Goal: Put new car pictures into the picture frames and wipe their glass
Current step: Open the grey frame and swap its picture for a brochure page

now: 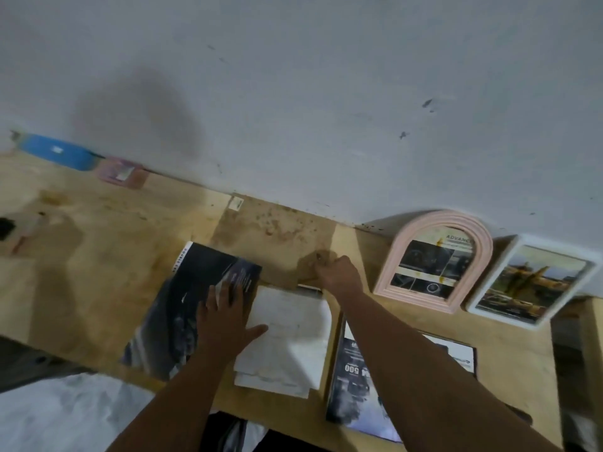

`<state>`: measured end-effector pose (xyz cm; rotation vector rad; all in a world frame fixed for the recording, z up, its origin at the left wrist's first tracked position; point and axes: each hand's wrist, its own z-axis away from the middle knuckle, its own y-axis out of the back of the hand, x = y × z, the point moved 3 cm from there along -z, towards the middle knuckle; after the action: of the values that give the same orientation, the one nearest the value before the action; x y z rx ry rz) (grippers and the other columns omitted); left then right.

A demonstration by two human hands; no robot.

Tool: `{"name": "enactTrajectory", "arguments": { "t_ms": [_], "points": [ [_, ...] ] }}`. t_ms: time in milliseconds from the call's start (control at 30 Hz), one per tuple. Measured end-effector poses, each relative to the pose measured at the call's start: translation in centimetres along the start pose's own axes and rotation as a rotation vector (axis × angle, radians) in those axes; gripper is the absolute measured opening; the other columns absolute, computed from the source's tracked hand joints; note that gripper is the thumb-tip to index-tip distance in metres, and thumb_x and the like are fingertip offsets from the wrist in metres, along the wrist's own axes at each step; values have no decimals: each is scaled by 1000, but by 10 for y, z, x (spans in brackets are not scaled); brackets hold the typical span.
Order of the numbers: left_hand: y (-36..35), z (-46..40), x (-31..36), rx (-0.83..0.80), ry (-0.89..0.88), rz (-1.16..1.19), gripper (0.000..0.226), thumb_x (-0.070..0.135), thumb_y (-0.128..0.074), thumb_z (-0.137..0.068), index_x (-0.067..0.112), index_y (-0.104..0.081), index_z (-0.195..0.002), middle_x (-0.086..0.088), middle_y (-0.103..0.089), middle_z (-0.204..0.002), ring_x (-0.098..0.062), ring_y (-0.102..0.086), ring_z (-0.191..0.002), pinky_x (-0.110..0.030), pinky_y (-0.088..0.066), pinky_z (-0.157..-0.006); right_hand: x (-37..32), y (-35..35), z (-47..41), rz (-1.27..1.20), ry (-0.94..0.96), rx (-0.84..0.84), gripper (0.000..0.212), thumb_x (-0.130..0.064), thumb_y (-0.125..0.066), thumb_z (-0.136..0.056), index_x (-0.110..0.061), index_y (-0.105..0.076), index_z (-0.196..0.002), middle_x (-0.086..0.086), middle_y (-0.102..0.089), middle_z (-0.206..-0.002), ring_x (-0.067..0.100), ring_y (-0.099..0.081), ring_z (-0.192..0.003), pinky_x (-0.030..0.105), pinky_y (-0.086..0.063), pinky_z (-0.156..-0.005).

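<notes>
Left hand: fingers spread flat, palm down, resting across the right edge of a dark car brochure and the left edge of a stack of white sheets. Gripping nothing.

Right hand: fingers curled closed, knuckles up, at the far edge of the white stack, on something at the counter surface. What they pinch is hidden under the hand; a thin dark edge shows just beside it, too blurred to name.

Frames, two standing: an arched pink picture frame leaning on the wall, holding a car picture with the partial word "ADVANC"; just right of it a white rectangular picture frame, tilted, holding a picture in yellow and brown tones, subject unclear.

Under the right forearm lies a second dark car print marked "500", partly covered by the arm, its near end over the counter's front edge. Beyond the arm, a dark-bordered flat piece, mostly hidden; frame or print, cannot tell.

Far left along the wall: one blue container and one pink container, each with a white label, contents not visible. A small white tag sits at the wall's foot. A dark object is cut off at the left edge.

Whole view motion-blurred.
</notes>
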<state>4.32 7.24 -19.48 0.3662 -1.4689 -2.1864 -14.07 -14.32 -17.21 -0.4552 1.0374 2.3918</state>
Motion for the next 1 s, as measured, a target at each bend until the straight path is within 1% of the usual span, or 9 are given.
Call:
{"name": "enactTrajectory", "arguments": {
  "t_ms": [67, 200, 367, 433, 533, 633, 733, 800, 1000],
  "points": [
    [-9, 0, -6, -30, 5, -30, 131, 94, -62, -58, 15, -31, -158, -18, -32, -162, -45, -39, -144, -63, -44, -107, -9, -18, -8, -22, -144, 32, 83, -64, -66, -82, -9, -40, -138, 15, -49, -132, 36, -56, -117, 43, -50, -88],
    [-14, 0, -8, -21, 2, -11, 131, 92, -71, -50, 13, -44, -151, -20, -40, -157, -46, -45, -138, -62, -48, -99, -21, -38, -15, 8, -322, 136, 63, -47, -62, -88, -14, -41, -137, 14, -41, -133, 34, -47, -120, 51, -44, -102],
    [-12, -1, -7, -5, -9, 0, 130, 91, -72, -49, 12, -47, -149, -21, -38, -158, -46, -43, -139, -63, -47, -99, -14, -39, -27, 11, -351, 81, 62, -43, -64, -80, -19, -50, -135, 10, -47, -130, 30, -44, -118, 44, -37, -90],
    [-10, -1, -6, -15, -3, 4, 130, 91, -73, -47, 12, -49, -148, -21, -39, -157, -46, -44, -138, -63, -48, -98, -12, -33, -25, -110, -330, 77, 63, -40, -72, -74, -14, -56, -128, 11, -55, -123, 30, -52, -111, 42, -47, -89],
    [-8, -1, -6, -12, -4, 8, 131, 91, -74, -47, 13, -48, -149, -21, -38, -157, -46, -44, -139, -64, -48, -98, -9, -26, -18, -474, -249, 39, 46, -19, -84, -76, -1, -67, -115, 15, -70, -108, 32, -69, -96, 42, -59, -84],
    [-7, -1, -8, -28, 21, 13, 132, 93, -69, -49, 17, -42, -154, -19, -34, -160, -45, -39, -142, -63, -46, -102, -10, -21, -1, -835, -215, -64, 46, -5, -82, -81, -2, -62, -122, 22, -72, -111, 48, -72, -95, 61, -61, -83],
    [-5, -1, -10, -36, 42, 13, 133, 95, -63, -55, 23, -28, -160, -16, -22, -165, -44, -29, -148, -62, -40, -109, -14, -6, 21, -1046, -161, -148, 18, -1, -64, -97, -3, -59, -114, 23, -68, -105, 42, -70, -79, 47, -61, -68],
    [-2, -1, -9, -28, 30, 47, 133, 93, -63, -59, 22, -18, -163, -16, -14, -168, -44, -20, -151, -62, -35, -114, -12, 8, 32, -1125, -133, -174, 4, -1, -55, -102, -3, -57, -106, 24, -66, -98, 35, -67, -69, 36, -50, -54],
    [-3, -6, -5, -69, 31, 110, 132, 91, -61, -65, 25, -3, -164, -13, 1, -170, -44, -9, -154, -62, -31, -117, 20, 51, 60, -1149, -97, -155, 11, -7, -50, -105, -15, -54, -98, 14, -64, -89, 25, -65, -62, 26, -44, -47]
  ]
}}
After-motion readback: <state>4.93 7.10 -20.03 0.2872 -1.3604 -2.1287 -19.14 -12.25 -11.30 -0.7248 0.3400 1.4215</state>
